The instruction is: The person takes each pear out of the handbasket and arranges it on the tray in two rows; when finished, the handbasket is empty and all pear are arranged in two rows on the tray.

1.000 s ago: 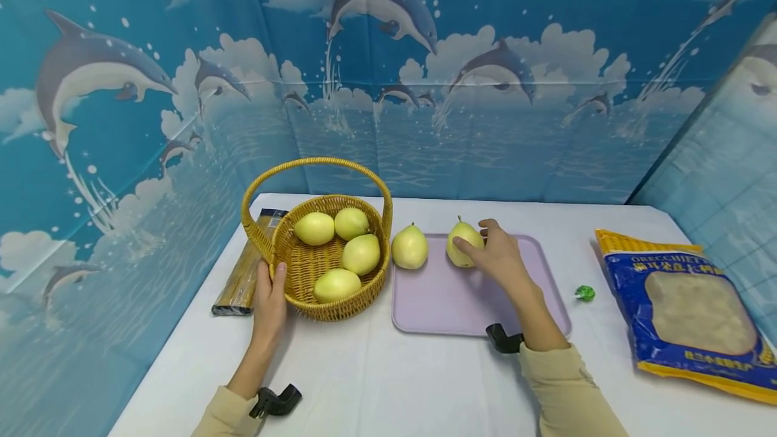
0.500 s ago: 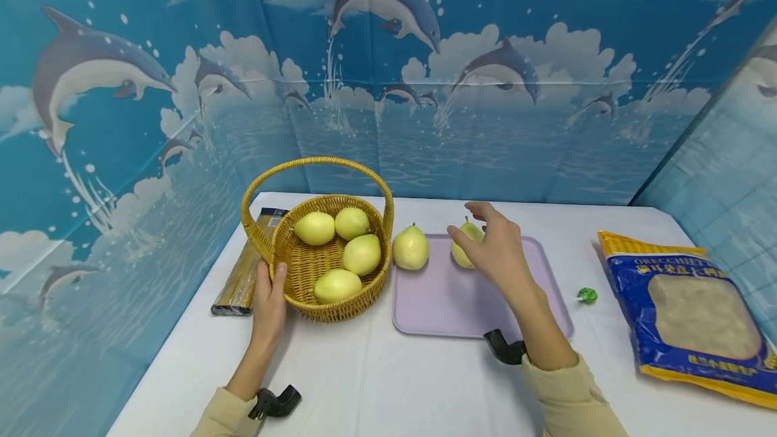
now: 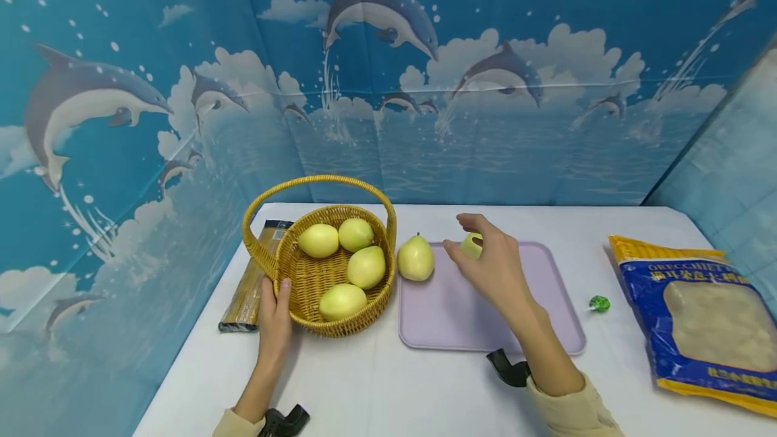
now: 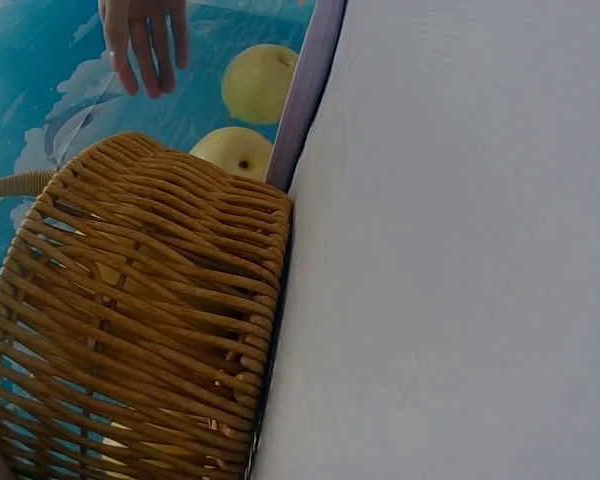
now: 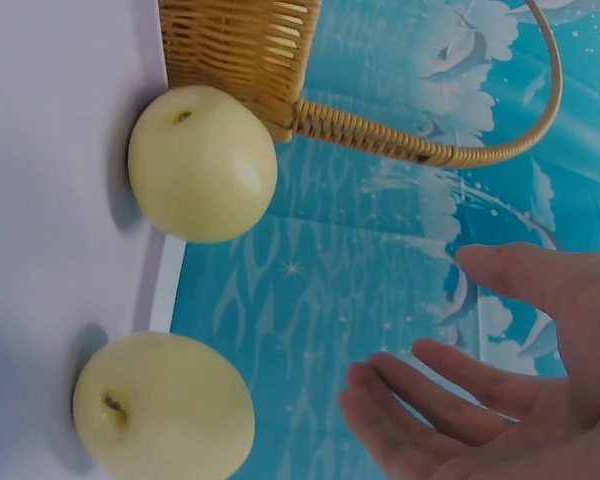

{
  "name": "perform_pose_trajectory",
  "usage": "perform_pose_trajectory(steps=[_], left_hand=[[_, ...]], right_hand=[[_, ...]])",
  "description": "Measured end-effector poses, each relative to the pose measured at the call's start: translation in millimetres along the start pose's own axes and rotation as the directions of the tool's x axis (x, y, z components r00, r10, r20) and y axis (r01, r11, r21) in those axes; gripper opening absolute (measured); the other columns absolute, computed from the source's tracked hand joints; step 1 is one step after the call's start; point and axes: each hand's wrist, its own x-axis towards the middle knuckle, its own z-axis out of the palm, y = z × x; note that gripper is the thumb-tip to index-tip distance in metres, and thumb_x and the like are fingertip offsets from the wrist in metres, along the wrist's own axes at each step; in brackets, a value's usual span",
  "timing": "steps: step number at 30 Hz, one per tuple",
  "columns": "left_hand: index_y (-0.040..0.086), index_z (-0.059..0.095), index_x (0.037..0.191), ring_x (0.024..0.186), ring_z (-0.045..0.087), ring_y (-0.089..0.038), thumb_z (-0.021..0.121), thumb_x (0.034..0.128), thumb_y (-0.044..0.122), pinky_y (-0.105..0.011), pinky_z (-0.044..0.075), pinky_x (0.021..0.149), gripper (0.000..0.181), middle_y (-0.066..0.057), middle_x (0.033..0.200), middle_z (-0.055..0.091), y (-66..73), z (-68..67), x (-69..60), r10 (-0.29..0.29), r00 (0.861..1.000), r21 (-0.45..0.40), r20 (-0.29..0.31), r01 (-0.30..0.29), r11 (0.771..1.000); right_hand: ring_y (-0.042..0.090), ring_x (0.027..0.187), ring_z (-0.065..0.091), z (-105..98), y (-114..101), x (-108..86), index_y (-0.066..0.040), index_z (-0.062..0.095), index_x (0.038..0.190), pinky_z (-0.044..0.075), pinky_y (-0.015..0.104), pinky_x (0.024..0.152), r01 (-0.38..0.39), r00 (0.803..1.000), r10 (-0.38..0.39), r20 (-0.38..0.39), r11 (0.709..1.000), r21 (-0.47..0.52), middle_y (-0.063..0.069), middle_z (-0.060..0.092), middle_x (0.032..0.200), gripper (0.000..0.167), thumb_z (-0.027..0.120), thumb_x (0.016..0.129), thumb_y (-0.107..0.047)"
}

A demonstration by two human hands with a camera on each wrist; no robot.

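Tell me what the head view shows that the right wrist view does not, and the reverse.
Head only: the left hand touching the basket, the blue bag, the small green item.
Right wrist only: the dark dimple of the pear beside the basket, and a gap between the second pear and the right hand.
Both: these pears, the basket, the right hand, the dolphin backdrop.

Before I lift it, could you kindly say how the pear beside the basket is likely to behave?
The pear would probably roll or tip if nudged, given its rounded sides. It looks smooth and faintly shiny, so it may be slippery. Its full shape suggests firmness.
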Motion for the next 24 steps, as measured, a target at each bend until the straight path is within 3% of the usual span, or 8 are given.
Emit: perform_pose_trajectory(steps=[6,12,15,24], left_hand=[[0.008,0.039,0.154,0.124,0.049,-0.022,0.041,0.1153,0.036,-0.015,0.036,0.098,0.048,-0.015,0.137,0.052,1.2,-0.1,1.2,-0.023,1.000,-0.036,0.003,0.023,0.999],[0.010,0.038,0.156,0.125,0.050,-0.021,0.042,0.1155,0.033,-0.014,0.037,0.098,0.047,-0.013,0.139,0.052,-7.1,5.0,-5.4,-0.006,1.000,-0.057,-0.002,0.006,0.998],[0.010,0.038,0.156,0.125,0.049,-0.022,0.042,0.1153,0.033,-0.015,0.037,0.098,0.047,-0.014,0.139,0.051,-4.3,3.1,-2.0,0.009,1.000,-0.060,0.004,-0.009,0.998],[0.009,0.037,0.157,0.126,0.046,-0.018,0.042,0.1148,0.036,-0.013,0.034,0.099,0.050,-0.016,0.142,0.050,-5.9,4.0,-1.2,-0.009,1.000,-0.066,0.003,0.009,0.998]], right_hand=[[0.035,0.130,0.063,6.5,-6.4,-1.8,-0.004,0.063,0.138,0.052,0.054,0.105,0.001,1.000,-0.002,0.017,0.999,0.033,0.015,0.068,0.138,0.044,0.075,0.098,-0.018],[0.035,0.124,0.067,15.7,-3.0,-9.7,-0.005,0.066,0.135,0.057,0.051,0.099,0.025,0.999,-0.026,0.032,0.999,0.049,0.014,0.070,0.133,0.041,0.077,0.097,-0.017],[0.032,0.123,0.068,21.0,-6.0,-8.5,-0.006,0.066,0.134,0.058,0.049,0.098,0.030,0.999,-0.032,0.037,0.998,0.051,0.012,0.070,0.133,0.042,0.079,0.096,-0.017],[0.029,0.126,0.066,34.1,-15.4,-14.8,-0.009,0.067,0.134,0.057,0.045,0.101,0.059,0.989,-0.071,0.127,0.994,0.097,0.013,0.071,0.134,0.041,0.079,0.095,-0.017]])
